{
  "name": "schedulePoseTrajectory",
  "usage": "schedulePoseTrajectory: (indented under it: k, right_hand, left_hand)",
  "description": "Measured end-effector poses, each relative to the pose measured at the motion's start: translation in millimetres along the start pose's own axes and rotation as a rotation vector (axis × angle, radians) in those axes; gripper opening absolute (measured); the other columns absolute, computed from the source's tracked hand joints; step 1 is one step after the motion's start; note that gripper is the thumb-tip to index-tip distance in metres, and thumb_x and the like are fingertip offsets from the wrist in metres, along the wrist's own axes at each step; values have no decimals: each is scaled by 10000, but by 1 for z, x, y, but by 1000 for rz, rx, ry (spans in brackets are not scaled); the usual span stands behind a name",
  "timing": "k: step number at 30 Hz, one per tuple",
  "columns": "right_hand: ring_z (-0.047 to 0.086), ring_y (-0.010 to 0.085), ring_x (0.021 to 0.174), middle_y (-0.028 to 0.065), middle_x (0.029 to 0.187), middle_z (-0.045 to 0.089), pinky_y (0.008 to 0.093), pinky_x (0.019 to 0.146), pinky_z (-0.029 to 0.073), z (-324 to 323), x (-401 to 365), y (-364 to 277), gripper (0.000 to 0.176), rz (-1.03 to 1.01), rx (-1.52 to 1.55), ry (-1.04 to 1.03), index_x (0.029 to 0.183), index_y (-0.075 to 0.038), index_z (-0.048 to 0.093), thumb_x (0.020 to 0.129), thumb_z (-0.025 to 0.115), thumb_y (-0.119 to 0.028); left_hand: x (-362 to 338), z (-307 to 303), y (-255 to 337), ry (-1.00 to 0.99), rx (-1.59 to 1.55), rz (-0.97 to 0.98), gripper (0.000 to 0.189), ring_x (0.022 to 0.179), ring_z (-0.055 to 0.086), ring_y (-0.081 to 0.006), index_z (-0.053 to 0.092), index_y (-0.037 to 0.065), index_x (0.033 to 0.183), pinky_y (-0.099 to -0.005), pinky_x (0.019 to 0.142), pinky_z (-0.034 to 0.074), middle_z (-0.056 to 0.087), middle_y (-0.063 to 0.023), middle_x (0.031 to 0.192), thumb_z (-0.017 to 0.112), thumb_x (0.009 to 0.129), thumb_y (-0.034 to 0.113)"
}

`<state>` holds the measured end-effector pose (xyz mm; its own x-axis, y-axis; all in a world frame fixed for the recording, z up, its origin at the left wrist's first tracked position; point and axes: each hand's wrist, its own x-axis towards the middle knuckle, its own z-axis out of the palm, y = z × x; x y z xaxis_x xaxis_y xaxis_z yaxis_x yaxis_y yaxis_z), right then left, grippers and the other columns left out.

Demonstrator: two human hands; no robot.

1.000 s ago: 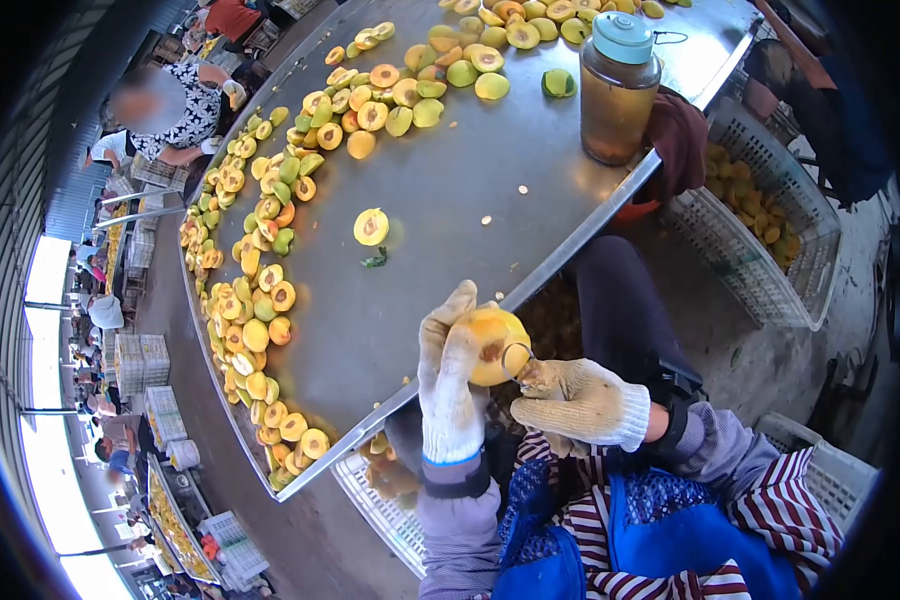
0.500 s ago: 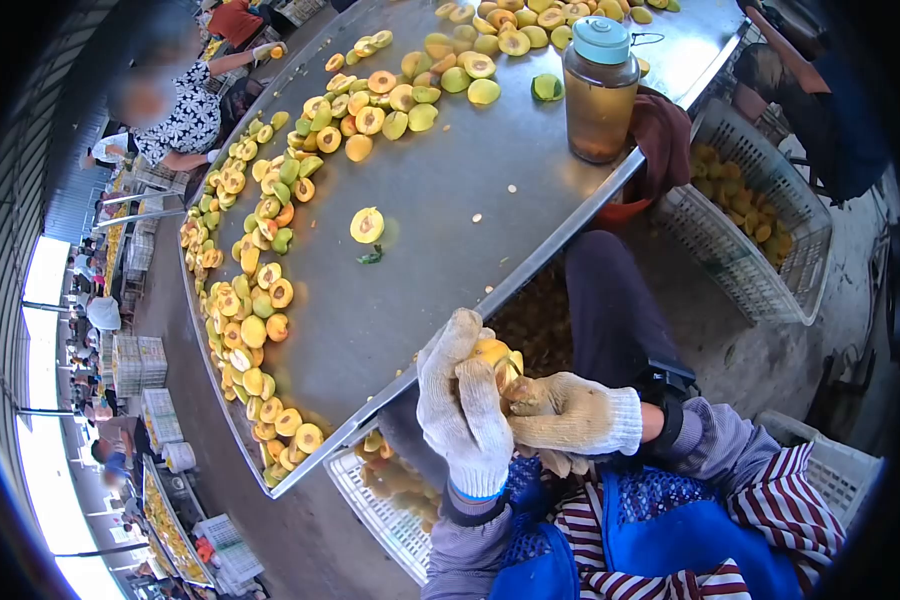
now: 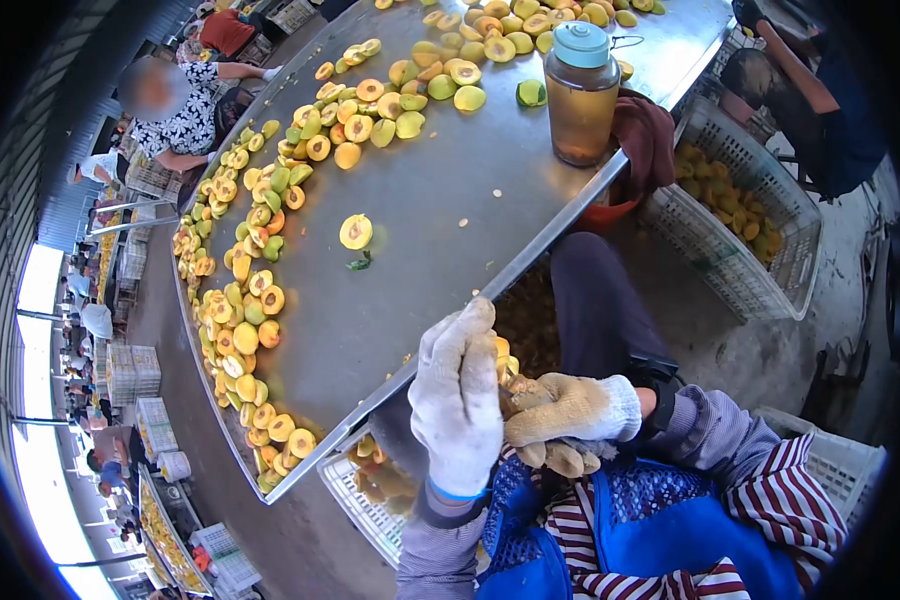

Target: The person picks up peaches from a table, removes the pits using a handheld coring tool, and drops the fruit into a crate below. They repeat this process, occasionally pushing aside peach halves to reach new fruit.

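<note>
My left hand [image 3: 457, 400], in a white glove, is raised at the table's near edge with its fingers close together. A yellow apricot [image 3: 504, 352] shows between its palm and my right hand, partly hidden by the left fingers. My right hand [image 3: 568, 415], in a stained glove, is closed just beside the apricot. Something brownish shows at its fingertips, too covered to name. Beyond my hands, a halved apricot [image 3: 356, 232] lies cut side up on the metal table [image 3: 420, 270], beside a small green leaf [image 3: 359, 262].
Many apricot halves [image 3: 245, 338] line the table's far side. A bottle with a blue lid [image 3: 582, 95] stands near the right edge, by a dark red cloth [image 3: 642, 140]. Crates of fruit stand on the floor at right [image 3: 740, 290] and below the table [image 3: 355, 505]. Other people sit nearby.
My left fingers have straightened and turned, covering more of the apricot. My right hand stays closed beside it. The whole view has shifted slightly.
</note>
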<state>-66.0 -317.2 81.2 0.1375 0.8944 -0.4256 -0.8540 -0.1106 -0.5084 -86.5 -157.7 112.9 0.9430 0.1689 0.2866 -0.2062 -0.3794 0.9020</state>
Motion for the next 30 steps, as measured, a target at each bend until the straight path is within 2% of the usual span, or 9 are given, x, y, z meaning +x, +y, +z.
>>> schedulePoseTrajectory:
  k: [3,7,12,16,21,22,24,27,30]
  right_hand:
    - [533,140,381,78,528,561,245,329,407,-2,0,5,319,26,19,25,794,-28,606,955,620,-303]
    - [502,135,367,69,521,549,249,319,373,-2,-1,3,318,43,96,11,791,-31,598,943,617,-309]
    - [441,135,364,59,521,528,271,315,312,18,4,-4,304,1,81,144,820,-23,587,947,605,-299]
    - [528,98,408,13,563,569,231,369,401,36,3,0,311,-252,-282,406,840,-46,591,956,588,-334]
    - [569,129,420,84,609,636,225,402,463,20,-8,-10,347,35,-320,64,974,1,573,982,557,-346]
    - [569,168,414,138,601,625,240,375,453,4,-3,-3,337,94,24,-77,899,8,581,973,574,-321]
    - [548,185,394,151,572,589,258,344,440,-3,3,10,330,137,196,-93,862,12,594,949,611,-306]
    - [503,153,371,83,514,506,256,314,401,10,2,6,298,33,48,92,846,9,597,934,638,-273]
    - [533,151,429,101,647,594,250,350,394,6,-2,3,180,-28,112,81,892,-1,599,916,650,-172]
  left_hand:
    - [1,7,-3,65,233,306,212,835,684,-274,646,-24,1128,-338,762,557,671,-174,1058,606,936,56]
    - [6,-2,2,-130,159,-111,184,860,676,-227,645,-4,1110,-315,769,539,667,-147,1060,577,963,84]
    - [9,-6,10,-83,88,-144,269,902,657,-202,635,-29,1137,-310,803,519,670,-153,1093,521,999,171]
    - [5,-11,7,-67,105,-75,291,905,657,-203,634,-33,1151,-308,799,516,675,-167,1092,514,1005,188]
    - [-6,-10,4,11,394,325,237,885,679,-266,657,-7,1128,-341,763,546,676,-166,1046,597,957,146]
    - [-6,-12,2,33,464,435,230,880,682,-279,662,0,1123,-349,755,552,677,-162,1035,614,946,139]
    - [-2,-13,9,17,496,451,220,843,687,-304,677,27,1076,-362,724,562,681,-156,1001,690,890,144]
    - [0,-12,4,44,486,372,239,819,686,-309,679,37,1060,-355,718,564,679,-152,991,730,840,115]
    - [6,-16,11,6,507,382,249,818,688,-307,676,58,1066,-359,716,561,682,-139,996,717,842,160]
